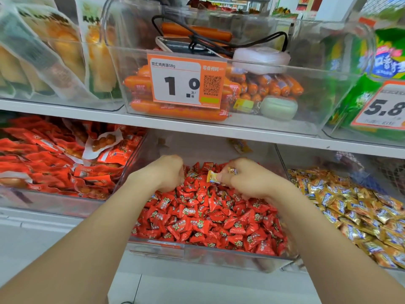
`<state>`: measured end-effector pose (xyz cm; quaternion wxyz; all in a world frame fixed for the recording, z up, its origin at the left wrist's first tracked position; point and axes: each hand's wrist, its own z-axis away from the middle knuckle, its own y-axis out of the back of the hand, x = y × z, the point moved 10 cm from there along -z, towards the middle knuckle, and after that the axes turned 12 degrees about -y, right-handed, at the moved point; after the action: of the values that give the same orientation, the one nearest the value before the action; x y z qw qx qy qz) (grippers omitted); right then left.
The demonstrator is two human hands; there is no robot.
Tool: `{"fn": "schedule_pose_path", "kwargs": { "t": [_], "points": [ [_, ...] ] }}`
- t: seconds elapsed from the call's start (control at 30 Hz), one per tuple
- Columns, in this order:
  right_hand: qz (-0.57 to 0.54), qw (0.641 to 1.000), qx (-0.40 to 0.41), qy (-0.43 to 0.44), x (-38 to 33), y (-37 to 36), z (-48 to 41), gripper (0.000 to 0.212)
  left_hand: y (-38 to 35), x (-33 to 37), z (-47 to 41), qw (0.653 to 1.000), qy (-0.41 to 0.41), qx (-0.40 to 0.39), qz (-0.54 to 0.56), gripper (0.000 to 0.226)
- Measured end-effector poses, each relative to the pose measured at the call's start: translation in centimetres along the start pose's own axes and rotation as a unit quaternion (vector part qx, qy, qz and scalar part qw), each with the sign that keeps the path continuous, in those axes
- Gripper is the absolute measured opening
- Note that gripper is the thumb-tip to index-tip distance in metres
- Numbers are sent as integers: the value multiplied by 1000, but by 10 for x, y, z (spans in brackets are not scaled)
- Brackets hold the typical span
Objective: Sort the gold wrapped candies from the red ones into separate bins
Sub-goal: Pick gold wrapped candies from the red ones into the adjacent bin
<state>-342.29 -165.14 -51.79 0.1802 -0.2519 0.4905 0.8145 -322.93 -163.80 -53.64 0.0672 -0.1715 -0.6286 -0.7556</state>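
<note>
Two bare forearms are stretched from the near edge of the view toward a lower shelf. The near wall of a clear middle bin (pixel 197 253) is seen first, and this bin is filled with red candies (pixel 208 220).

Toward the far edge of this bin, the left hand (pixel 166 174) is lowered onto the pile at the left side. Its fingers are curled downward and the tips are hidden among the wrappers, so it cannot be told whether something is gripped. The right hand (pixel 247 183) is held at the right side, just above the pile. A gold candy (pixel 211 177) is pinched between its thumb and forefinger, and a second gold piece (pixel 232 171) is seen tucked between its fingers.

Just beside the middle bin, a right bin (pixel 282 163) is heaped with gold candies (pixel 350 211). On the other side, a left bin (pixel 54 204) is filled with red snack packets (pixel 43 161).

Farther back, an upper shelf (pixel 197 126) is seen. A clear box (pixel 306 115) with orange sausages (pixel 140 82) is placed on it, and an orange price tag (pixel 186 80) is fixed on its front wall.
</note>
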Motion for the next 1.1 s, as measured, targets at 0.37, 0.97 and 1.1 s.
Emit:
{"fn": "schedule_pose_path", "kwargs": {
  "t": [0.37,0.97,1.1],
  "points": [
    [-200,980,14,6,-1,1,-1,10,23,-6,12,960,15,136,245,13],
    [60,993,100,-1,-12,0,-32,30,13,-14,2,941,64,154,295,36],
    [151,983,103,-20,-5,-2,-40,26,10,-15,-5,963,61,134,226,29]
  ]
}}
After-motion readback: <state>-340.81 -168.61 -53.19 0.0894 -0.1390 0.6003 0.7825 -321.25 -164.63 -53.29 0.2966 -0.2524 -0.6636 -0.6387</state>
